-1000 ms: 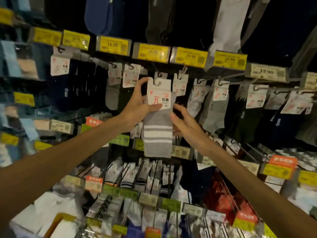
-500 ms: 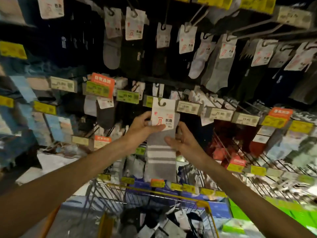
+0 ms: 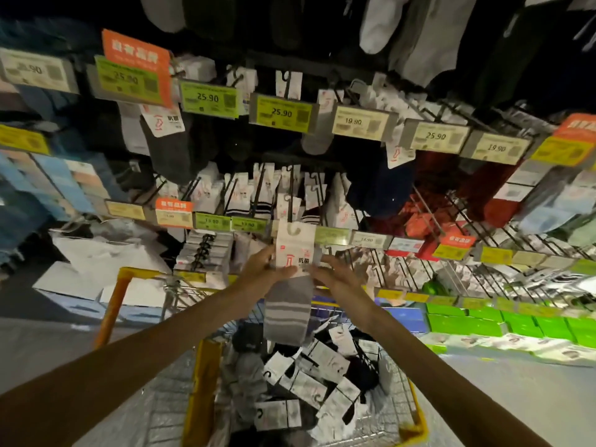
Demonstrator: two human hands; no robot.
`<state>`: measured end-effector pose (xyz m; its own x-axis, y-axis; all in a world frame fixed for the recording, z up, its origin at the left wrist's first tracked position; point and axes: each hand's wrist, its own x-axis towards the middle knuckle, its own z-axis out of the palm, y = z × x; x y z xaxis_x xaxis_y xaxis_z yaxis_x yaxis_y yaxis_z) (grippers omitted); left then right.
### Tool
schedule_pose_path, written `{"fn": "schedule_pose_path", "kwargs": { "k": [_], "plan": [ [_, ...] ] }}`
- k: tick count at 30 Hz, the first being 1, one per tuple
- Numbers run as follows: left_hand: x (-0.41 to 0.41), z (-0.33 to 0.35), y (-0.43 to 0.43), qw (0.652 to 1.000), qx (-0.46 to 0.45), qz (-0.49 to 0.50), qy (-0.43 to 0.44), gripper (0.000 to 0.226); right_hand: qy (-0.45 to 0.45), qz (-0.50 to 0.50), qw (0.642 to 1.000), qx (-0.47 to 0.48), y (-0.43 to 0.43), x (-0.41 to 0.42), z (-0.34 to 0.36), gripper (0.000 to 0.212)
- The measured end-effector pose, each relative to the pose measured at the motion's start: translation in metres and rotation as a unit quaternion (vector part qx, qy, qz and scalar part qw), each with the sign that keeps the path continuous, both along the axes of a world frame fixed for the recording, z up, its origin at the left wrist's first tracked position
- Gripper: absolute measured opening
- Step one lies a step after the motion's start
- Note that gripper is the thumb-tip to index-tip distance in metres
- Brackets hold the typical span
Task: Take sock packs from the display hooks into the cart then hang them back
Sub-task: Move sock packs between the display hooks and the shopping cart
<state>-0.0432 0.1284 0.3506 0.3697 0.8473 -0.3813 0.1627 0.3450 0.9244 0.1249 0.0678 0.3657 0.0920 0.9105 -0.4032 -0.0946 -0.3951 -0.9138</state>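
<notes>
A grey sock pack [image 3: 289, 309] with pale stripes and a white header card hangs in the air above the cart. My left hand [image 3: 262, 269] grips the card's left edge. On the card's right side my right hand [image 3: 335, 275] touches it with fingers close together. Below them stands the wire cart [image 3: 416, 417] with a yellow rim, holding several sock packs [image 3: 316, 366]. The display hooks [image 3: 292, 185] with hanging socks fill the wall beyond.
Rows of price tags [image 3: 281, 112] run along the hook rails. Green boxes [image 3: 503, 324] sit on a low shelf at the right, white boxes [image 3: 96, 269] at the left. Grey floor shows on both sides of the cart.
Both hands have brought the grey sock pack down from the upper hook row to just above the cart. The view has tilted downward, revealing the cart.
</notes>
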Motion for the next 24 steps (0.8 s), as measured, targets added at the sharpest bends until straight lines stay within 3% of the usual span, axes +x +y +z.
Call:
{"fn": "schedule_pose_path", "kwargs": {
  "k": [3, 8, 10, 12, 15, 19, 24],
  "plan": [
    [0.009, -0.019, 0.007, 0.999, -0.033, -0.009, 0.031, 0.044, 0.035, -0.030, 0.999, -0.028, 0.019, 0.014, -0.030, 0.023],
    [0.022, -0.053, 0.018, 0.987, -0.116, -0.087, 0.077, 0.021, 0.062, -0.068, 0.993, -0.076, 0.045, 0.019, -0.075, 0.060],
    [0.027, -0.065, 0.022, 0.981, -0.144, -0.078, 0.101, 0.020, 0.065, -0.075, 0.991, -0.095, 0.054, 0.021, -0.090, 0.042],
    [0.032, -0.079, 0.026, 0.975, -0.164, -0.064, 0.136, 0.029, 0.043, -0.069, 0.991, -0.105, 0.065, 0.024, -0.110, 0.010],
    [0.039, -0.093, 0.031, 0.971, -0.194, -0.028, 0.136, 0.030, -0.018, -0.029, 0.995, -0.098, 0.082, 0.024, -0.129, 0.039],
    [0.043, -0.099, 0.048, 0.969, -0.219, 0.065, 0.093, 0.022, -0.058, -0.025, 0.997, -0.047, 0.106, 0.018, -0.134, 0.007],
    [0.035, -0.106, 0.069, 0.975, -0.161, 0.111, 0.106, 0.055, -0.035, -0.023, 0.999, 0.004, 0.122, 0.008, -0.127, 0.011]
  ]
}}
